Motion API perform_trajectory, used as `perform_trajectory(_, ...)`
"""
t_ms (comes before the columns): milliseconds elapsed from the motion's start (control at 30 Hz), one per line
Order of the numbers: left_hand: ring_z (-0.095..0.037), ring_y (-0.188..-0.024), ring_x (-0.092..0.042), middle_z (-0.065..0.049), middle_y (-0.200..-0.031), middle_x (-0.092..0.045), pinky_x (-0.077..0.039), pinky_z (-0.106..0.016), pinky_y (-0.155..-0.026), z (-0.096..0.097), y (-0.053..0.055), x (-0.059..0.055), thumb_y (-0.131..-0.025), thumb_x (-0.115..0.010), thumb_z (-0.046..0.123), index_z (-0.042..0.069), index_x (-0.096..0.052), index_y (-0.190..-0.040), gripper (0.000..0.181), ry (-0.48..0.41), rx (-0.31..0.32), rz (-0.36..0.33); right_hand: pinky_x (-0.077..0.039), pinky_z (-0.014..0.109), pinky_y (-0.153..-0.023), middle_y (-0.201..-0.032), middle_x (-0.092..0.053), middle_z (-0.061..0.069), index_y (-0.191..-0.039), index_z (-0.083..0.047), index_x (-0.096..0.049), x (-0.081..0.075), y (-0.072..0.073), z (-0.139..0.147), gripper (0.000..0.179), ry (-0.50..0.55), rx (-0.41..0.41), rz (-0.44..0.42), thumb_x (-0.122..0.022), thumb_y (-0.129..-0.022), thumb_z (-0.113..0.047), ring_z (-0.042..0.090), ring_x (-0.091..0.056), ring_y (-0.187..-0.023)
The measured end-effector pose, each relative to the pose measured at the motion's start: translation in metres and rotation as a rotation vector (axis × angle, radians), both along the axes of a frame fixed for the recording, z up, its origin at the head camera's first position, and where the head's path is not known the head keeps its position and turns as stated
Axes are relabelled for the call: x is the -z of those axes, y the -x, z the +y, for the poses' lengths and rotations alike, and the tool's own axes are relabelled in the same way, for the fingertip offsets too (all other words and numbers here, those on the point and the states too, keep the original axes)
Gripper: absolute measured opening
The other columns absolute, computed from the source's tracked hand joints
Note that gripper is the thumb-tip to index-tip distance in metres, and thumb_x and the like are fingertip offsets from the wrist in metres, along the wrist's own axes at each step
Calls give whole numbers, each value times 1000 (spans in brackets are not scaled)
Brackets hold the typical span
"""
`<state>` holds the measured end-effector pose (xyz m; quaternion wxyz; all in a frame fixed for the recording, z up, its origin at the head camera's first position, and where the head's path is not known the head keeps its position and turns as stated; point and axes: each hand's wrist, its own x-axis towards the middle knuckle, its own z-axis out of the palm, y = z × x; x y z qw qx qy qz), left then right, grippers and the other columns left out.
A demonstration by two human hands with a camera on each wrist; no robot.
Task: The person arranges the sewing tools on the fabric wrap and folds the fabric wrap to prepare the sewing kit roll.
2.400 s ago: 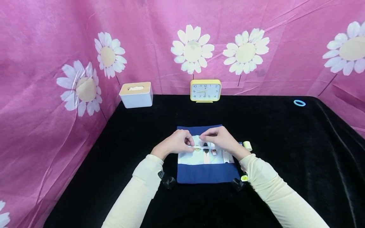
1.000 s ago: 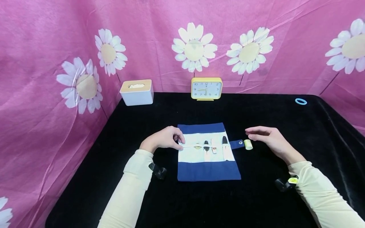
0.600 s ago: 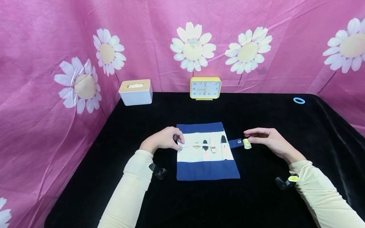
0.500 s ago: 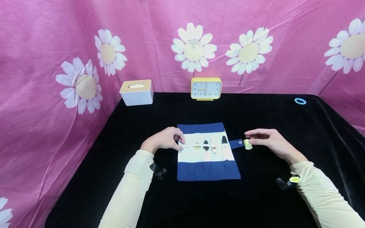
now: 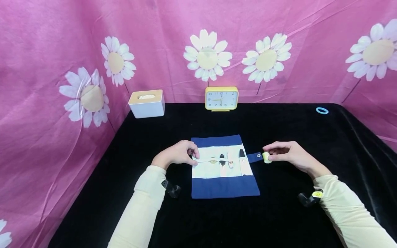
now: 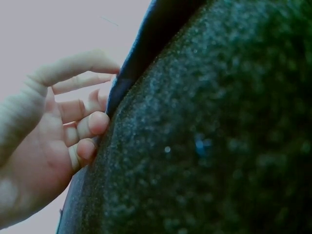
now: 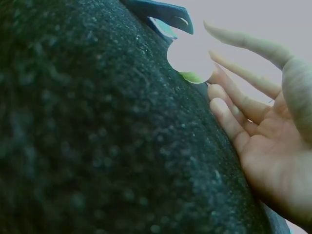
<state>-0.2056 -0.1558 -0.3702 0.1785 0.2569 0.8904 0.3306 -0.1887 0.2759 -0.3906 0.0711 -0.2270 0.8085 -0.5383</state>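
A navy fabric roll-up case [image 5: 225, 187] lies unfolded, its white inner panel crossed by a thin white strap. The strap holds a slim black-handled tool [image 5: 222, 159], a small white item with a dark end [image 5: 230, 161], a second black-topped tool [image 5: 242, 153] and a small yellowish round item [image 5: 213, 160]. My left hand [image 5: 178, 153] rests its fingertips on the case's left edge. My right hand [image 5: 288, 155] is at a small pale-yellow cylinder [image 5: 266, 157], thumb beside it and index finger reaching over it. The cylinder stands beside the snap tab [image 5: 255, 157].
A black cloth [image 5: 130, 206] covers the table. At the back stand a white tissue box with a wooden lid [image 5: 146, 105] and a yellow clock [image 5: 221, 99]. A blue ring [image 5: 322, 110] lies far right. Pink flowered curtains [image 5: 167, 41] surround the table.
Both hands have left the strap in the middle of the case. The left moved to the left edge; the right moved right and then closed in on the yellow cylinder.
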Motion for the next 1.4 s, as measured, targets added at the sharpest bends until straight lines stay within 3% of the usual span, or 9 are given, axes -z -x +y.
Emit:
perform_trajectory(233, -18, -91, -51, -1, -93, -61, -44, -30, -81, 0, 0, 0, -81, -82, 12, 15, -71, -88, 14, 5, -6, 7, -54, 18, -75, -99, -73, -11, -119, 5, -68, -2, 0, -2, 36, -36, 20, 25, -76, -84, 2, 4, -65, -86)
perform_trajectory(633, -18, -92, -50, 0, -93, -61, -43, -31, -82, 1, 0, 2, -81, -82, 12, 15, -71, -84, 11, 9, 5, 32, -50, 18, -70, -92, -68, -9, -112, -2, -74, 0, 0, -1, 34, -197, 37, 123, -83, -80, -7, 3, -59, -80)
perform_trajectory(1067, -17, -91, -50, 1, -92, -62, -43, -29, -81, 1, -1, 0, -80, -81, 13, 14, -71, -82, 10, 29, 27, 71, -56, 19, -74, -98, -73, -14, -120, 7, -67, -4, 0, 0, 34, -95, 86, 47, -75, -89, -5, 0, -66, -84)
perform_trajectory(1400, -16, -89, -51, 0, -91, -62, -44, -28, -80, 0, 0, 0, -81, -79, 12, 14, -70, -83, 9, 31, 40, 79, -54, 15, -77, -104, -73, -19, -124, 4, -67, -14, 2, -17, 38, -76, 163, 84, -76, -90, -10, -1, -68, -89)
